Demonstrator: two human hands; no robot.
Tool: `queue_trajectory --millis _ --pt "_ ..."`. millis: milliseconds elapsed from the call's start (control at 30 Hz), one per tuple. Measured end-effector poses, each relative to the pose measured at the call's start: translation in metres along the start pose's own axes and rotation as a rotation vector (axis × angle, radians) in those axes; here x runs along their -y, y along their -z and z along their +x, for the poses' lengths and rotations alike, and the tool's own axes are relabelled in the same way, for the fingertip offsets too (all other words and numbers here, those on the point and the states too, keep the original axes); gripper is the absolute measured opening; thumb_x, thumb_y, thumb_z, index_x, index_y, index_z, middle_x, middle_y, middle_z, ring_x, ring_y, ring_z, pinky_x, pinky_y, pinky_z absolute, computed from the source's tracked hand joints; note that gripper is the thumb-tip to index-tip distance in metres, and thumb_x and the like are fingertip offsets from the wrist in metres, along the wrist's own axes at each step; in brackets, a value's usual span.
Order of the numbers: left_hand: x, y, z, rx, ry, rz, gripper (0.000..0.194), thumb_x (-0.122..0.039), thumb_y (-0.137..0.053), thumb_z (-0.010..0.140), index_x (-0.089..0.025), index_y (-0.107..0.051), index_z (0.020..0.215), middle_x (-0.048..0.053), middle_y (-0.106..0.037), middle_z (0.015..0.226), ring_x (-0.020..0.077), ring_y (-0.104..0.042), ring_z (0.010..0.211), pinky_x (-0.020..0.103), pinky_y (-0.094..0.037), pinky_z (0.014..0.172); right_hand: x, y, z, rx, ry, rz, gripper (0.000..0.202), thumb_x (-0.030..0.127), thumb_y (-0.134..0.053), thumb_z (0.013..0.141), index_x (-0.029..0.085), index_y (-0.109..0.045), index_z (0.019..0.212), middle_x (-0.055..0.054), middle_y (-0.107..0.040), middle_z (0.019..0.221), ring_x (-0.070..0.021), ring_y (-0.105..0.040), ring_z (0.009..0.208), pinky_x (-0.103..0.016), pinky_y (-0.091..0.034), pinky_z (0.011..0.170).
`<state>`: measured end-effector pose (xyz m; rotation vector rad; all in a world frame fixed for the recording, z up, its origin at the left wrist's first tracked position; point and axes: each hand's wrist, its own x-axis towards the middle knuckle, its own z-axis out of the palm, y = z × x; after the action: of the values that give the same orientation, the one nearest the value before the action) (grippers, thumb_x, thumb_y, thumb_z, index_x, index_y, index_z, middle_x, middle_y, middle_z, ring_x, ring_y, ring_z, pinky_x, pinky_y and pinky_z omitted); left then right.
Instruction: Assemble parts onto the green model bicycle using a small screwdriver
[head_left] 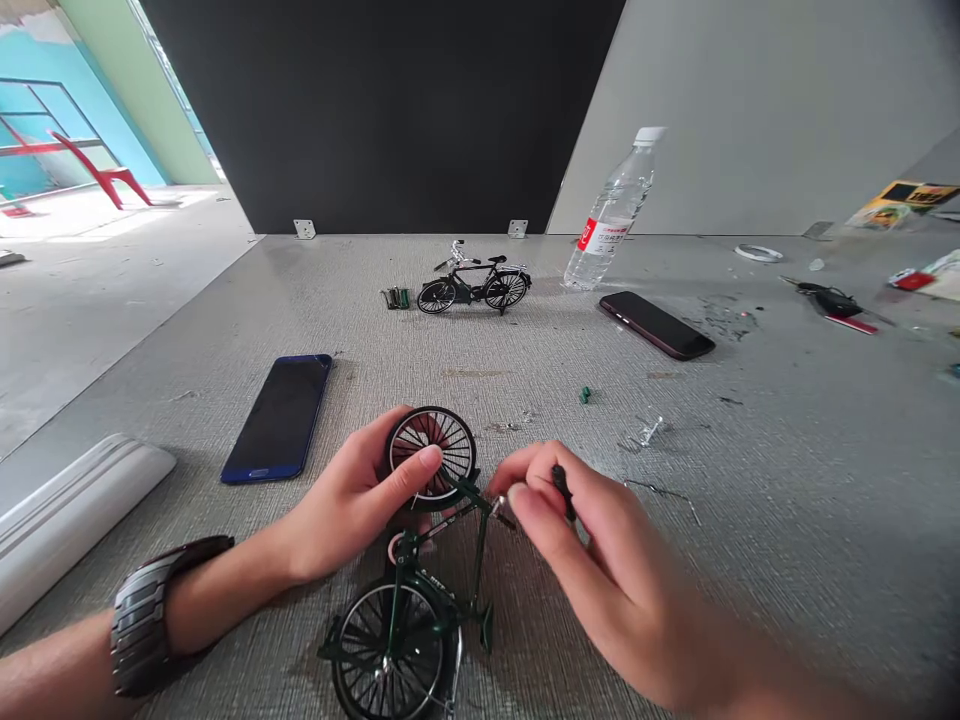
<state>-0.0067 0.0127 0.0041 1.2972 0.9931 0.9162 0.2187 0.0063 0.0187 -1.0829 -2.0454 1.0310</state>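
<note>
Model bicycle (405, 548) — left hand (341, 512) on wheel (459, 440), right hand (600, 560) at handlebar (499, 508)

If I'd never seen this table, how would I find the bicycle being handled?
On the grey table, look to the near side, where the left hand grips one wheel of a small green bicycle. Its dark green frame and that grip set it apart from the black bicycle standing upright farther back.
</note>
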Motion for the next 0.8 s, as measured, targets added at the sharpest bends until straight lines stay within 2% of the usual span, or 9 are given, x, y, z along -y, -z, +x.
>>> queue_trajectory --millis 100,200,300,400,467,633,800 --pt "0.0005 0.0004 0.0007 0.012 -0.016 0.017 0.029 -0.045 -0.06 0.098 -0.017 -0.054 0.101 -0.002 -0.058 0.078 0.0097 -0.056 0.063 0.017 -0.054 0.054 -0.0017 0.0028 0.0004 -0.073 0.03 0.051 0.026 0.035 -0.029 0.109 0.026 -0.046 0.092 -0.001 -0.057 0.088 -0.0163 -0.053 0.082 -0.031 -0.042 0.072" --pt "0.0021 0.002 0.0016 0.019 -0.041 0.043 0.026 -0.041 -0.064 0.096 -0.017 -0.055 0.102 -0.002 -0.059 0.079 0.0099 -0.056 0.064 0.018 -0.053 0.056 -0.0052 0.0033 0.0033 -0.171 0.08 0.033 0.025 0.033 -0.035 0.109 0.026 -0.053 0.093 0.001 -0.056 0.091 -0.0142 -0.052 0.082 -0.029 -0.042 0.076" --pt "0.0034 0.0035 0.0018 0.058 -0.024 0.02 0.031 -0.031 -0.078 0.085 -0.017 -0.055 0.103 -0.004 -0.058 0.079 0.009 -0.055 0.064 0.017 -0.048 0.055 -0.008 0.0031 0.0064 -0.235 0.093 0.005 0.018 0.031 -0.047 0.106 0.032 -0.064 0.102 0.002 -0.059 0.095 -0.0114 -0.054 0.077 -0.025 -0.043 0.069" --pt "0.0037 0.0037 0.0011 0.121 -0.006 0.008 0.032 -0.025 -0.08 0.083 -0.017 -0.057 0.104 -0.004 -0.06 0.079 0.0084 -0.056 0.064 0.017 -0.047 0.057 -0.0084 0.0033 0.0077 -0.275 0.064 0.07 0.016 0.033 -0.055 0.103 0.037 -0.069 0.108 0.003 -0.06 0.089 -0.0093 -0.056 0.068 -0.021 -0.045 0.058" --pt "0.004 0.0034 0.0008 0.15 -0.014 0.01 0.028 -0.025 -0.079 0.085 -0.018 -0.059 0.104 -0.003 -0.062 0.083 0.009 -0.058 0.066 0.019 -0.05 0.06 -0.0078 0.0033 0.0073 -0.289 0.053 0.144 0.014 0.035 -0.058 0.101 0.038 -0.07 0.108 0.004 -0.062 0.085 -0.0081 -0.059 0.067 -0.017 -0.047 0.057" --pt "0.0053 0.0027 0.0025 0.137 -0.061 0.034 0.024 -0.021 -0.079 0.084 -0.019 -0.063 0.102 -0.002 -0.066 0.089 0.0095 -0.061 0.071 0.02 -0.052 0.066 -0.0068 0.0022 0.0034 -0.269 0.083 0.269 0.011 0.032 -0.062 0.099 0.035 -0.071 0.103 0.006 -0.068 0.085 -0.0046 -0.066 0.071 -0.01 -0.054 0.067" --pt "0.005 0.0023 0.0021 0.143 -0.071 0.053 0.022 -0.019 -0.078 0.086 -0.02 -0.064 0.102 -0.003 -0.068 0.089 0.0084 -0.061 0.072 0.018 -0.051 0.067 -0.0058 0.0013 0.0001 -0.255 0.134 0.337 0.01 0.03 -0.06 0.1 0.031 -0.07 0.102 0.005 -0.067 0.087 -0.0048 -0.068 0.074 -0.01 -0.056 0.073"
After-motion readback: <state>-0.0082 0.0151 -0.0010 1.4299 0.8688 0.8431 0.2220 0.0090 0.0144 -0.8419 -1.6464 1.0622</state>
